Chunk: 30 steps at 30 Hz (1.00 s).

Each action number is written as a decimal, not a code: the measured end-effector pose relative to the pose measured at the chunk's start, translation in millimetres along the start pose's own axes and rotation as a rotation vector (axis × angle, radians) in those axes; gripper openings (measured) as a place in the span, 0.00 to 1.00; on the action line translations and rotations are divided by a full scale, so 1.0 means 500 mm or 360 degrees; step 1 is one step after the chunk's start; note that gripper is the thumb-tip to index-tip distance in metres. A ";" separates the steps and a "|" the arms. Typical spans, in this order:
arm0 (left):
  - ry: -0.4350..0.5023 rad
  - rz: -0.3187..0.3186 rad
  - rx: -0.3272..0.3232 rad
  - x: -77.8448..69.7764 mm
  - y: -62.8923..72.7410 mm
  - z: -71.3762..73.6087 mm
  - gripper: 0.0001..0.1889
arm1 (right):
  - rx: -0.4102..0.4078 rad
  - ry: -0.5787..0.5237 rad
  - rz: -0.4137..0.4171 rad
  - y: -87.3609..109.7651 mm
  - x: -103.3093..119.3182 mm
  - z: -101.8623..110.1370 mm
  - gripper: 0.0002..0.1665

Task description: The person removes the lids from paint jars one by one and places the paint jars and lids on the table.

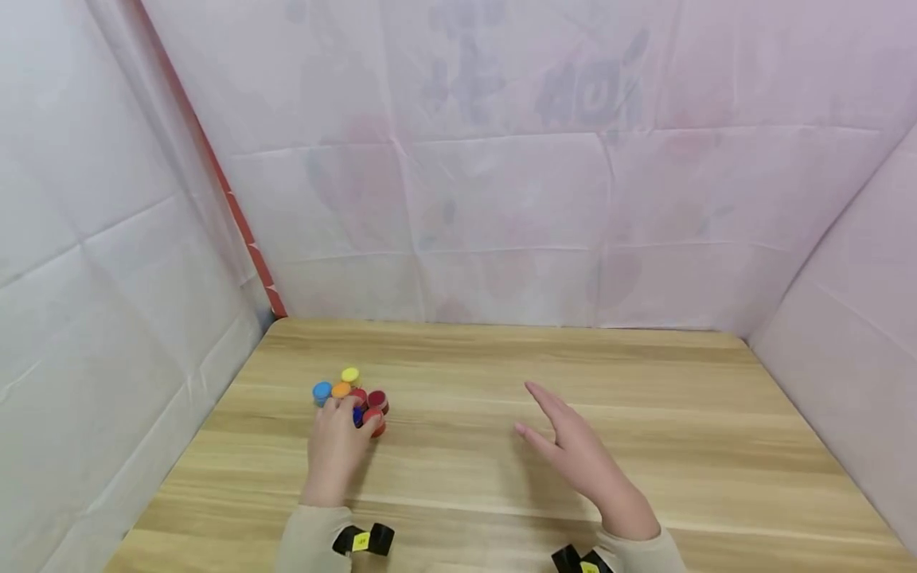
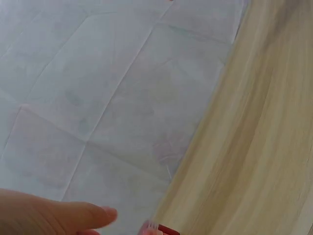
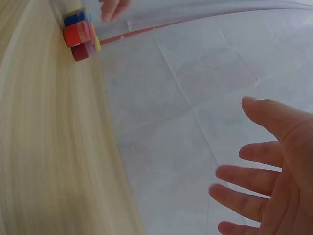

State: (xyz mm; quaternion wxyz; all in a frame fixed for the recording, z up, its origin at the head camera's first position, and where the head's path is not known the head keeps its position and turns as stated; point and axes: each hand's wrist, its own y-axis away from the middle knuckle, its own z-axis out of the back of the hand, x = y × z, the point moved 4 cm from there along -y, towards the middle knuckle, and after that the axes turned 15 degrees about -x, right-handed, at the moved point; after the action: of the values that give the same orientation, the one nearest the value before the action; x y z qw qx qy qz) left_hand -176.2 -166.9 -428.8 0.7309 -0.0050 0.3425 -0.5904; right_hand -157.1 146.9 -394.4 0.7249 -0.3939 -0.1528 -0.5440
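Several small paint pots with coloured lids stand in a tight cluster at the left of the table. Among them are a light blue pot (image 1: 322,392), a yellow pot (image 1: 350,375), an orange pot (image 1: 341,390), a dark red pot (image 1: 378,401) and a bright red pot (image 3: 77,34). Over the near side of the cluster hovers my left hand (image 1: 338,446), thumb and fingers spread above a dark blue pot (image 3: 76,18); the right wrist view shows its fingertips apart from the lids. My right hand (image 1: 580,454), fingers extended and thumb apart, is held empty above the middle of the table.
The wood-grain table (image 1: 458,358) is enclosed by pale sheets: a back sheet (image 1: 501,199), a left sheet (image 1: 107,278) and a right sheet (image 1: 845,302). A red strip (image 1: 236,211) runs down the back left corner.
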 end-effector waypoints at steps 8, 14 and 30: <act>-0.0010 0.0035 0.0057 0.017 -0.011 -0.017 0.26 | 0.0045 -0.0052 -0.0029 -0.004 -0.023 -0.004 0.33; -0.0051 -0.0006 0.0028 0.020 -0.021 -0.031 0.27 | 0.0181 -0.0045 -0.0106 -0.007 -0.030 -0.018 0.35; -0.0193 -0.0046 0.0004 0.041 -0.037 -0.047 0.32 | 0.0190 0.0042 0.0058 -0.023 0.013 -0.029 0.38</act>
State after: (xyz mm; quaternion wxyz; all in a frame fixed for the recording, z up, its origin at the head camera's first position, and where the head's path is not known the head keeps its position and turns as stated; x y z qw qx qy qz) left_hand -202.7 -180.7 -449.4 0.7417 -0.0449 0.2965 -0.6000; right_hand -168.2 131.0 -394.8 0.7588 -0.3457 -0.1682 -0.5257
